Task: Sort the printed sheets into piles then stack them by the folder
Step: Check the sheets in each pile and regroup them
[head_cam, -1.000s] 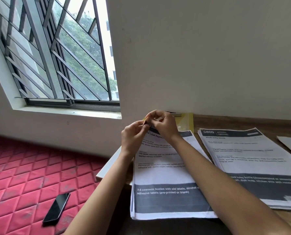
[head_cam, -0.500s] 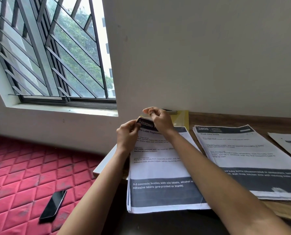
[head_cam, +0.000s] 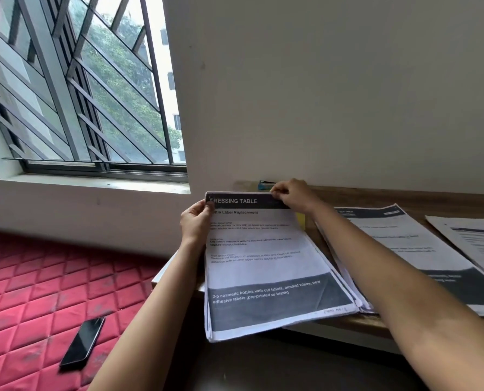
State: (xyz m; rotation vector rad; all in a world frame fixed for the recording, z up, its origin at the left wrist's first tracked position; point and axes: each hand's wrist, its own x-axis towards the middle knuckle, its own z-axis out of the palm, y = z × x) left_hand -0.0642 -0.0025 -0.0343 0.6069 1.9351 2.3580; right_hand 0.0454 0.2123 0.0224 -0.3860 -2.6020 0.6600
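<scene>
While left hand (head_cam: 195, 224) pinches sheets (head_cam: 263, 266) — right hand (head_cam: 293, 194) too.

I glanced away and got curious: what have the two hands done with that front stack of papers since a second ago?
Bunched together at its top a second ago, the hands have spread apart: the left hand grips the top left corner of the front stack, the right hand pinches its top edge, baring the header. The neighbouring pile and the phone lie as before.
</scene>
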